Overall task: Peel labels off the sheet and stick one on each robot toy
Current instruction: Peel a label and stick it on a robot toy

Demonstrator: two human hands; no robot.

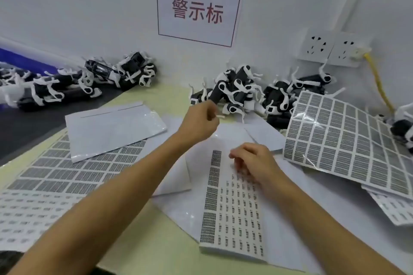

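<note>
On the surface | right hand [252,161] fingers curled, picking at label sheet [234,214] | left hand [201,118] curled near robot toys [237,91], grasp unclear | many labels remain, task unfinished

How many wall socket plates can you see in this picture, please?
2, side by side on the wall at the right: the left socket plate and the right socket plate, which has a yellow cable plugged in. None appears hidden.
</note>
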